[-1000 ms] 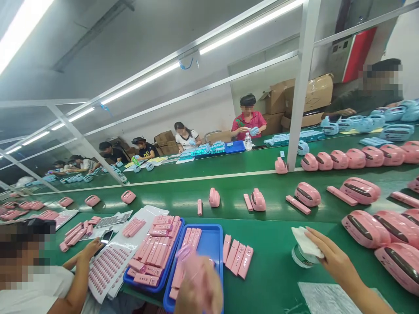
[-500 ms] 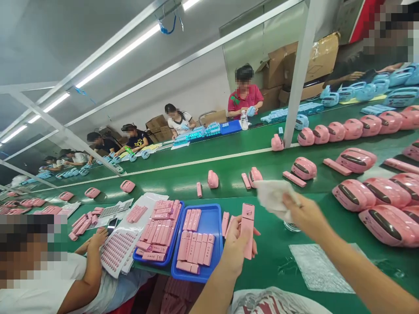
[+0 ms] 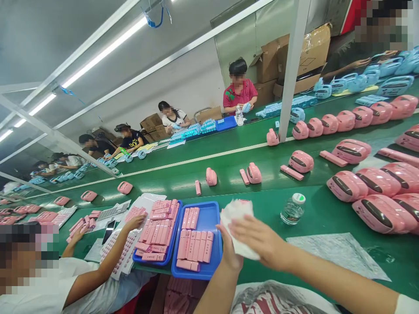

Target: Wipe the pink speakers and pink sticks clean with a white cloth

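Note:
My left hand (image 3: 231, 253) is wrapped round a long pink plastic piece, mostly hidden under a white cloth (image 3: 238, 216). Only a pink sliver of the piece shows at the cloth's upper edge. From the right, my right hand (image 3: 262, 242) presses the cloth against it, fingers fairly straight and close together. Just left of my hands lies a blue tray (image 3: 207, 218) with several pink pieces (image 3: 198, 246) in it. Some of them bear small printed marks.
Right of my hands stands a clear bottle (image 3: 293, 211) with a white cap, behind a crinkled sheet (image 3: 330, 248). Pink rounded casings (image 3: 347, 185) crowd the right side. A fuller blue tray (image 3: 149, 259) lies left, beside a co-worker's arm (image 3: 108, 261). A post (image 3: 292, 74) rises beyond.
My right hand has brought the cloth left and down onto the pink piece, covering it. The bottle has come into full view. The co-worker's hands have moved apart, one onto the sticker sheet.

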Available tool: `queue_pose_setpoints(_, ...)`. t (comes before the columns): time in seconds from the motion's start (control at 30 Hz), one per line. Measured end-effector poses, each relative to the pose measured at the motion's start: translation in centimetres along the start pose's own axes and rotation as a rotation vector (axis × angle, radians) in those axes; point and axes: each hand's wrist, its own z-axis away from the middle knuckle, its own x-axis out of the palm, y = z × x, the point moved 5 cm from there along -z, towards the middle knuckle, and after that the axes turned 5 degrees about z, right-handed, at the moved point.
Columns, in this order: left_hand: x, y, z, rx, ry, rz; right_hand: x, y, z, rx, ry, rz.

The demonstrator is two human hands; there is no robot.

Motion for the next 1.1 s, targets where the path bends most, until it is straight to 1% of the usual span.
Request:
queue_pose_setpoints(0.03,0.0,0.1,0.0,-0.003,-0.003,0.007,0.1,-0.5,0.1,-0.065,-0.014,-0.044)
queue_pose_setpoints(0.07,0.1,0.3,0.0,-0.001,-0.014,0.013,-0.1,-0.5,0.2,-0.083,-0.003,-0.085)
queue_pose_setpoints(0.1,0.2,0.5,0.0,0.007,-0.031,0.019,-0.4,0.1,0.4,-0.018,0.042,-0.121)
queue_pose_setpoints(0.13,0.3,0.7,0.0,0.019,-0.050,0.029,-1.0,1.4,0.6,0.135,0.122,-0.159)
queue_pose_setpoints(0.17,0.5,0.8,0.1,0.032,-0.069,0.037,-1.7,3.2,1.1,0.360,0.228,-0.205)
queue_pose_setpoints(0.23,0.9,1.0,0.2,0.042,-0.099,0.033,-2.6,6.7,3.0,0.867,0.430,-0.334)
queue_pose_setpoints(0.27,1.2,0.9,0.4,0.034,-0.108,0.019,-2.7,7.7,3.8,1.058,0.498,-0.402)
queue_pose_setpoints(0.3,1.4,0.8,0.5,0.021,-0.112,0.003,-2.8,8.1,4.2,1.173,0.531,-0.454)
queue_pose_setpoints(0.33,1.6,0.6,0.6,0.005,-0.118,-0.012,-2.9,8.0,4.1,1.195,0.528,-0.480)
queue_pose_setpoints(0.37,1.7,0.3,0.7,-0.014,-0.124,-0.020,-3.1,7.5,3.5,1.133,0.488,-0.477)
queue_pose_setpoints(0.4,1.9,0.1,0.7,-0.033,-0.127,-0.019,-3.1,6.6,2.6,1.012,0.425,-0.444)
queue_pose_setpoints(0.5,1.8,-0.1,0.8,-0.061,-0.100,0.031,-2.9,2.4,0.1,0.528,0.262,-0.226)
queue_pose_setpoints(0.53,1.6,0.0,0.8,-0.077,-0.074,0.057,-2.5,0.8,-0.2,0.357,0.219,-0.157)
queue_pose_setpoints(0.6,1.3,0.4,0.8,-0.118,-0.003,0.111,-1.4,-1.9,-0.1,0.058,0.112,-0.077)
queue_pose_setpoints(0.63,1.1,0.7,0.8,-0.134,0.026,0.134,-0.7,-2.9,0.2,-0.062,0.054,-0.074)
queue_pose_setpoints(0.67,1.1,1.0,0.8,-0.144,0.038,0.151,-0.2,-3.4,0.7,-0.136,0.026,-0.090)
queue_pose_setpoints(0.7,1.2,1.2,0.7,-0.149,0.028,0.166,0.1,-3.2,1.1,-0.127,0.041,-0.121)
queue_pose_setpoints(0.73,1.3,1.4,0.7,-0.149,-0.003,0.179,0.0,-2.3,1.5,-0.023,0.104,-0.167)
queue_pose_setpoints(0.77,1.5,1.4,0.6,-0.153,-0.047,0.188,-0.3,-0.8,1.8,0.165,0.213,-0.234)
queue_pose_setpoints(0.8,1.7,1.3,0.6,-0.166,-0.099,0.191,-0.7,1.2,2.5,0.417,0.354,-0.326)
queue_pose_setpoints(0.83,1.8,1.1,0.5,-0.189,-0.150,0.189,-1.0,3.3,3.5,0.701,0.501,-0.443)
queue_pose_setpoints(0.87,1.9,0.8,0.5,-0.217,-0.199,0.182,-0.9,5.0,4.5,0.970,0.624,-0.583)
queue_pose_setpoints(0.9,2.0,0.5,0.6,-0.243,-0.235,0.171,-0.6,6.2,5.3,1.182,0.721,-0.735)
queue_pose_setpoints(0.93,2.0,0.3,0.6,-0.264,-0.259,0.159,-0.4,6.9,5.7,1.323,0.792,-0.887)
queue_pose_setpoints(0.97,2.0,0.1,0.6,-0.281,-0.265,0.152,-0.2,7.2,5.7,1.402,0.837,-1.023)
queue_pose_setpoints(1.0,1.9,0.0,0.6,-0.289,-0.250,0.157,-0.1,7.3,5.6,1.436,0.863,-1.125)
queue_pose_setpoints(1.03,1.9,-0.1,0.5,-0.291,-0.217,0.175,-0.1,7.2,5.4,1.447,0.880,-1.188)
queue_pose_setpoints(1.1,1.8,-0.2,0.4,-0.281,-0.128,0.229,-0.1,6.5,5.3,1.443,0.887,-1.202)
